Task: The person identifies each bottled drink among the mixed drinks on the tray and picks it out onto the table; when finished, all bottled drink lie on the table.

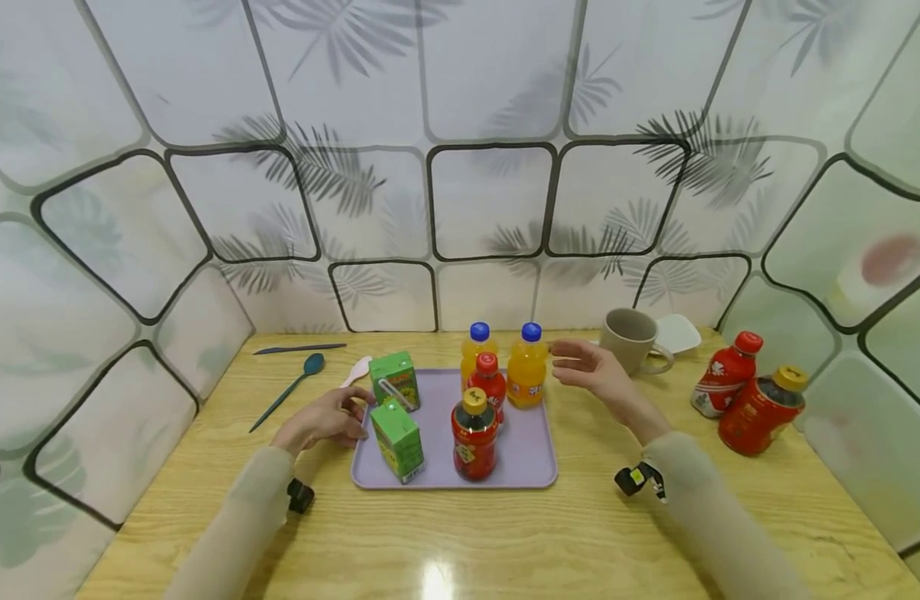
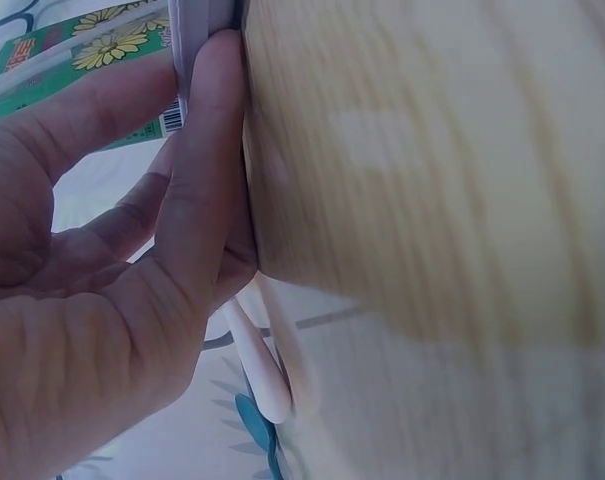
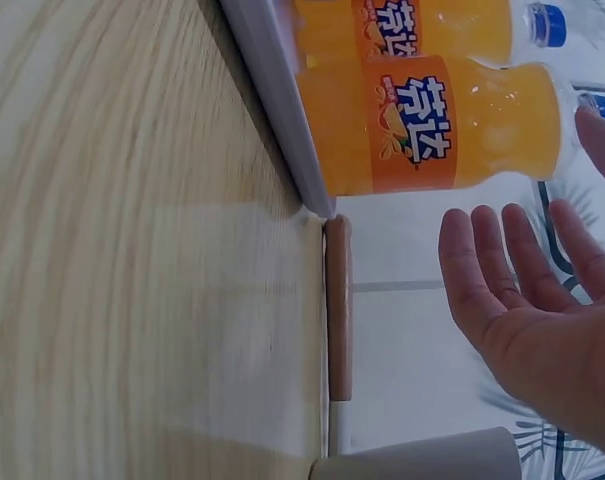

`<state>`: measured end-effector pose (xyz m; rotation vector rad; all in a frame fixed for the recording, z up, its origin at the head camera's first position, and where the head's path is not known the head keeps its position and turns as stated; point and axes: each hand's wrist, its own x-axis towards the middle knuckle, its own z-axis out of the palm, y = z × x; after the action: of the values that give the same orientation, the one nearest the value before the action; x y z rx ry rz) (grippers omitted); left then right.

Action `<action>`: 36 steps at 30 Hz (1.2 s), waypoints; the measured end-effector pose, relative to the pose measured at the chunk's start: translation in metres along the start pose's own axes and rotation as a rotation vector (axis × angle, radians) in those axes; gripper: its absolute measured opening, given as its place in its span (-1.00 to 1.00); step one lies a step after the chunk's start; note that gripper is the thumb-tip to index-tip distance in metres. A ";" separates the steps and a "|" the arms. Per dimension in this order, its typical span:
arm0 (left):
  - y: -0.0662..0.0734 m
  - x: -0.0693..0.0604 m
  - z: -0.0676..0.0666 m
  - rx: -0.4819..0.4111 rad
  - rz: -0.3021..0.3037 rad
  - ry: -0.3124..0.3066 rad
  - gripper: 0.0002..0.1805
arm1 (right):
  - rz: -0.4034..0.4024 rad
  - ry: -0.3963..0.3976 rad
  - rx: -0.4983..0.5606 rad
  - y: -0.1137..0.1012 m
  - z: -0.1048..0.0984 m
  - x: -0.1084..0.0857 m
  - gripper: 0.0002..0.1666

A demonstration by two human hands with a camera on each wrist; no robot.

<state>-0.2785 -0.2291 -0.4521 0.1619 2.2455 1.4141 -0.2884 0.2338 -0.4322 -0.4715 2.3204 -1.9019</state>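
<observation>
A purple tray [image 1: 441,433] on the table holds two green juice boxes [image 1: 397,440], two orange bottles [image 1: 527,371] with blue caps, a red-capped bottle [image 1: 487,385] and a yellow-capped bottle [image 1: 475,437]. My left hand [image 1: 330,419] is at the tray's left edge; the left wrist view shows the hand [image 2: 132,230] pinching the rim [image 2: 187,50], fingers beneath and thumb at the side. My right hand [image 1: 598,375] hovers right of the nearer orange bottle [image 3: 432,125], fingers relaxed and apart from it; the right wrist view shows the hand [image 3: 552,320] holding nothing.
A beige mug [image 1: 628,337] and a white dish [image 1: 677,333] stand at the back right. Two red bottles [image 1: 756,417] are at the far right. On the left lie a teal spoon [image 1: 295,387], a dark knife [image 1: 299,348] and a pale pink utensil [image 1: 357,370]. Patterned curtains surround the table.
</observation>
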 end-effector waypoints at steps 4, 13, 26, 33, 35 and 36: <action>0.000 0.001 0.000 -0.004 -0.014 -0.005 -0.39 | -0.017 0.027 -0.010 0.000 0.007 0.007 -0.29; -0.005 0.002 0.001 -0.008 -0.012 0.005 -0.40 | -0.028 0.069 -0.018 0.000 0.026 0.020 -0.22; -0.001 0.001 0.000 -0.003 -0.013 0.006 -0.40 | -0.063 0.132 -0.117 -0.011 0.040 0.027 -0.20; 0.000 0.003 0.000 -0.002 -0.018 0.022 -0.42 | -0.077 0.187 -0.176 -0.014 0.041 0.025 -0.24; 0.000 0.004 0.000 0.003 -0.022 0.025 -0.42 | -0.088 0.197 -0.160 -0.002 0.037 0.029 -0.23; 0.000 0.004 0.000 0.005 -0.022 0.026 -0.42 | -0.088 0.201 -0.156 -0.002 0.036 0.029 -0.23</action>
<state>-0.2819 -0.2279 -0.4531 0.1207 2.2647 1.4068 -0.3055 0.1908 -0.4347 -0.4211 2.6315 -1.8941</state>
